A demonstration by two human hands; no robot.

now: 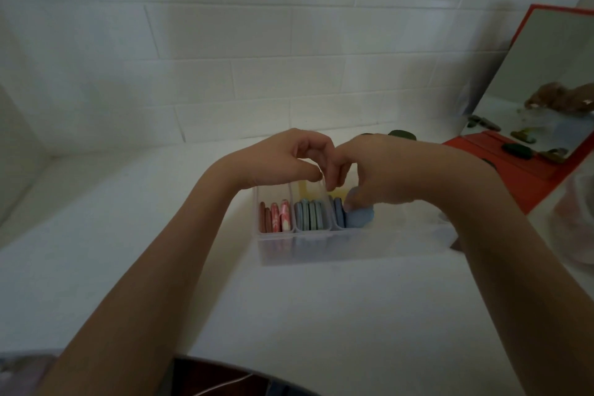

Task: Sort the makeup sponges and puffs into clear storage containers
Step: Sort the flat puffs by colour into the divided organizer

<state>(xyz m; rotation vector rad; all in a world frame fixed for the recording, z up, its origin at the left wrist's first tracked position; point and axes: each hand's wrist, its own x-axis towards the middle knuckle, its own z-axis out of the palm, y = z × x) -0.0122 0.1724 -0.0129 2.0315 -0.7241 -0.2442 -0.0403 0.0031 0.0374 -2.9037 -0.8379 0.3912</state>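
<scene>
Blue puff [360,217] half-seated in clear container [321,247], third slot, on desk [128,267]; right hand [385,170] fingers pinch it. Left hand [283,157] curled, contents unclear. Risk: hard push tips neighbouring puffs.

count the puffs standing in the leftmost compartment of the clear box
4, standing on edge side by side in the leftmost compartment of the clear box: two dark reddish ones at left, then two pink-and-white marbled ones. The left hand hides the compartment's far end, so more may be hidden.

Dim, soft, wide-angle bending at edges
</scene>
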